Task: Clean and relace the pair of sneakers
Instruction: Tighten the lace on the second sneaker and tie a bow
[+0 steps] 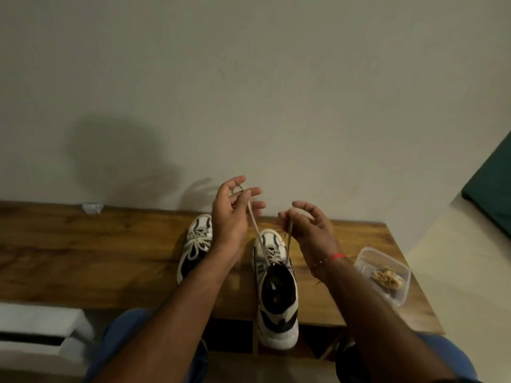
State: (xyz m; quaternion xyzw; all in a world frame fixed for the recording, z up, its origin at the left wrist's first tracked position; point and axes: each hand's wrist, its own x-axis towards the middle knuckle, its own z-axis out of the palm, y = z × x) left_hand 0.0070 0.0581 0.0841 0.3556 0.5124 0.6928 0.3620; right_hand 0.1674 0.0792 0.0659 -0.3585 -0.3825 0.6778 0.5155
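1. On the grainy brown wooden surface (110, 244) sits a white-and-black mesh sneaker (273, 286), heel hanging over the near edge.
2. Left hand (232, 214) pinches one end of its cream lace (254, 225); right hand (307, 228) has a tight grip on the other end.
3. Second matching sneaker (195, 244) sits just left, laced and tied.
4. Clear plastic tub (387, 272) with a crumpled tan wad sits right.

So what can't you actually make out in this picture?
- Left sneaker, head view: the left hand and forearm cover its right side.
- Lace ends: hidden inside the fingers of both hands; the right hand pinches its end.
- Plastic container: the crumpled tan contents are too blurred to identify.
- White scrap by the wall: too small to name.
- Right sneaker interior: too dark.
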